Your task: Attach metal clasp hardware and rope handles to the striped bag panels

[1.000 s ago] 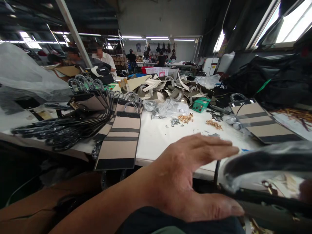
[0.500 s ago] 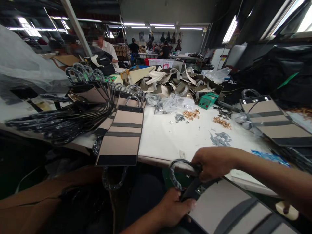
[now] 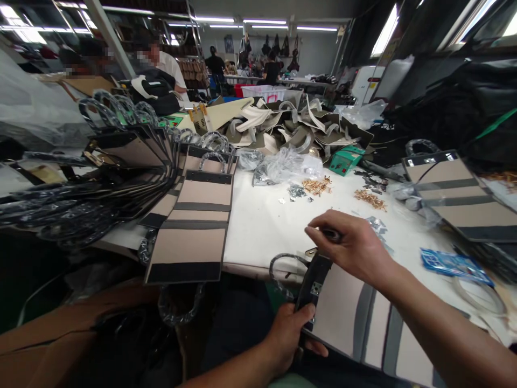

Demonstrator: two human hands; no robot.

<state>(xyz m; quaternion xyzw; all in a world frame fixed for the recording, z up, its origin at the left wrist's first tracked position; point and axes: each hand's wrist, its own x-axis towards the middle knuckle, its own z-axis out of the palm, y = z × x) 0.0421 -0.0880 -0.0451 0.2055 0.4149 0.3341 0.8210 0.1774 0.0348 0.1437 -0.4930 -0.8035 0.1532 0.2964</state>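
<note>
Well, the white table point(image 3: 258, 226) is stretching across in front of this person; a heap point(image 3: 266, 129) of dark and pale pieces is covering its far part, and a stack point(image 3: 133, 178) of dark-edged pieces is crowding the side by the left arm; one striped panel point(image 3: 194, 237) is lying beside that stack, another panel point(image 3: 456, 188) is resting well off toward the other side. Over the near edge, the held panel point(image 3: 341, 307) is slanting under both hands; the right hand point(image 3: 351, 242) is curling closed round a dark knob point(image 3: 332, 234), just above the far end of the panel's black strip; the left hand point(image 3: 285, 334) is gripping the strip's near end, thumb on top. Beyond them a green box point(image 3: 345, 160) is sitting before the heap; a blue packet point(image 3: 454, 264) is lying past the right hand; a wrapped handle point(image 3: 276, 275) is looping out from the strip; brass bits point(image 3: 317, 186) are lying scattered near the box; a small metal plate point(image 3: 316, 288) is showing on the strip.
</note>
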